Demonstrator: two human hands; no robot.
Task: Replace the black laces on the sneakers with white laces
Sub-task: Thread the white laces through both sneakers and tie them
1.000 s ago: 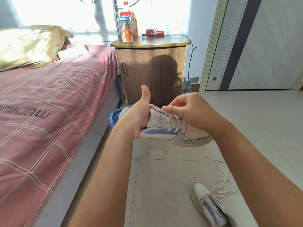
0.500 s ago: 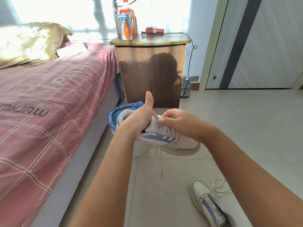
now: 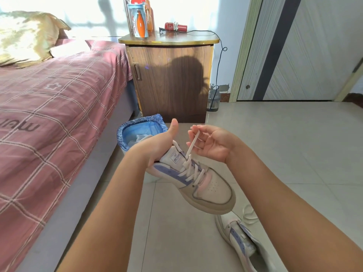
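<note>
**Two hands lacing a pale sneaker held above a tiled floor**

A person's left hand (image 3: 157, 146) grips the heel end of a sneaker (image 3: 196, 179), fingers wrapped around the collar and thumb sticking straight up. The shoe is held in the air, toe pointing down and to the right. It is off-white with lavender side panels, a pale pink patch near the toe and a grey sole edge. A white lace (image 3: 191, 167) criss-crosses its eyelets up to the tongue, which carries a small label. The right hand (image 3: 214, 144), palm turned toward the camera, pinches one flat end of that lace between thumb and fingertips and draws it taut upward from the top eyelets.

A second sneaker (image 3: 239, 242) in the same colours lies on the floor (image 3: 284, 154) at lower right, with a loose white lace (image 3: 249, 213) just beside it. Behind the hands stands a bin lined with blue plastic (image 3: 137, 128), a wooden nightstand (image 3: 170, 79), and a bed with a pink checked cover (image 3: 59, 107) on the left.
</note>
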